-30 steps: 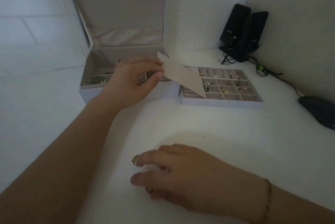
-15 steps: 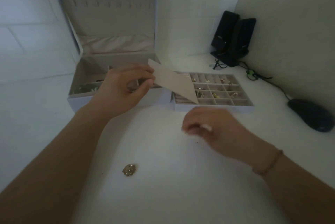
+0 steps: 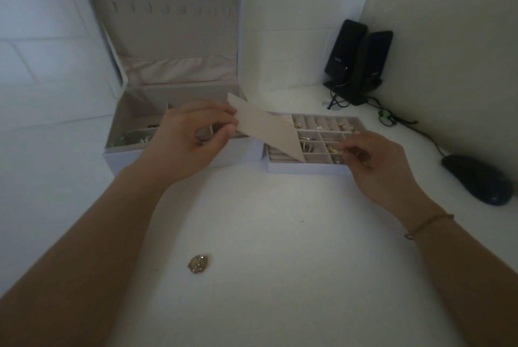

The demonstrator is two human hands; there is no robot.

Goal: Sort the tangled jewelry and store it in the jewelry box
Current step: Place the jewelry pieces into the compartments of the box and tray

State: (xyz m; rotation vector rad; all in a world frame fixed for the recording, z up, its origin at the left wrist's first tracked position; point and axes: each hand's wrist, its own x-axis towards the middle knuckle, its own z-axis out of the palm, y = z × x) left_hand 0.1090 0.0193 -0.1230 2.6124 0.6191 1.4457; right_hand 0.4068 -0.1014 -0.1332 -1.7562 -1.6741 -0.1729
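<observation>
Head view – jewelry box (image 3: 179, 150) open, white, beige-lined, trinkets inside.

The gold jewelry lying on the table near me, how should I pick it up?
Pinch the small gold piece by its outer edges, coming straight down from above. It lies flat and alone on the white table, so fingertips closing from opposite sides probably work best. Its exact shape is too blurred to tell.

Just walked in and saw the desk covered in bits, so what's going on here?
A person is sorting jewelry into an open jewelry box. The left hand pinches a beige card above the box. The right hand holds a small piece over the compartment tray that sits beside the box, already partly filled. One gold piece lies loose on the table.
</observation>
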